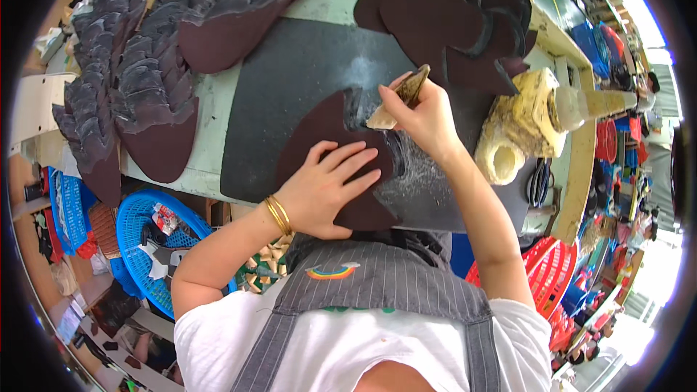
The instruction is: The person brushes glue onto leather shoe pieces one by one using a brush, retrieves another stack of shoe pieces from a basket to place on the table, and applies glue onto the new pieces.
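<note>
My left hand lies flat with its fingers spread on a dark maroon cut piece, which looks like leather, pressing it to a black mat. My right hand is closed around a short flat brush with a pale, wide end and a crusted brownish handle. The brush's end is at the curved inner edge of the piece, beside a dark, shiny smeared band. Whitish streaks mark the mat around that edge and just above it.
Overlapping maroon pieces with smeared edges cover the table's far left. More pieces lie at the far right. A crusted yellowish container with a translucent bottle stands right of the mat. Blue and red baskets sit below the table.
</note>
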Action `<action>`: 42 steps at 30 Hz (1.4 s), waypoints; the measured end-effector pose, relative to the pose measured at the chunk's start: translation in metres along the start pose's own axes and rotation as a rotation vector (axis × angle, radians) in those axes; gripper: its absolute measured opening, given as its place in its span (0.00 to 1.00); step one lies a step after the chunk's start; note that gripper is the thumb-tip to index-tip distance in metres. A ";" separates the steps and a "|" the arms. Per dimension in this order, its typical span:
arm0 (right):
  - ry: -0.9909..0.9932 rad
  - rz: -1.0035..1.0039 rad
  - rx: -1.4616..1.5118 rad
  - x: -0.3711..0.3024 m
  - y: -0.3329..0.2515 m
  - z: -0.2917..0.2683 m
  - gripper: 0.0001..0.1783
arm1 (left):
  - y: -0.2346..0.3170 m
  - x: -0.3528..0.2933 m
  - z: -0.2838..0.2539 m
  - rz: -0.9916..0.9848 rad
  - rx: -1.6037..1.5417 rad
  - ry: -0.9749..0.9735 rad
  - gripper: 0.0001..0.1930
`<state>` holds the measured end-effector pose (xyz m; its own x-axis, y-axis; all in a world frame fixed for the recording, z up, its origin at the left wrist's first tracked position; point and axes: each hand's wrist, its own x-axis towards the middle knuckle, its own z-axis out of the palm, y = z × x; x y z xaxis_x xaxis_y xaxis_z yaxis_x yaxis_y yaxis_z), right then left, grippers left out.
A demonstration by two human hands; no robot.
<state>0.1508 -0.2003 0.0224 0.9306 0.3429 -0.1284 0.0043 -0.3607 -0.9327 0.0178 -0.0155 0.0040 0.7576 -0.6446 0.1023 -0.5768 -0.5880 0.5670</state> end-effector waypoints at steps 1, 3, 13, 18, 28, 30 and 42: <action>-0.007 0.034 0.024 -0.004 0.004 -0.004 0.12 | 0.000 -0.003 -0.001 -0.007 -0.001 0.003 0.48; -0.039 0.010 -0.038 -0.026 0.023 -0.024 0.11 | -0.006 -0.003 0.000 -0.012 -0.022 0.030 0.46; 0.113 0.131 0.174 -0.100 0.027 -0.025 0.09 | -0.006 -0.003 0.006 0.033 0.045 0.109 0.38; -0.003 0.093 0.167 -0.097 0.029 -0.024 0.09 | -0.001 -0.011 0.005 0.009 0.071 0.070 0.32; -0.280 -0.026 -0.116 -0.003 -0.014 0.008 0.15 | -0.004 -0.022 0.016 0.082 0.103 0.198 0.27; -0.283 0.063 0.040 0.000 -0.024 0.012 0.14 | -0.004 -0.023 0.015 0.083 0.109 0.228 0.27; -0.358 -0.166 -0.231 -0.075 -0.015 -0.003 0.11 | -0.011 -0.026 0.020 0.119 0.052 0.273 0.22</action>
<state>0.0820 -0.2228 0.0466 0.7257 0.6757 -0.1297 0.2619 -0.4456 -0.8561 -0.0018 -0.0027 -0.0212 0.7340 -0.5591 0.3855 -0.6758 -0.5451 0.4961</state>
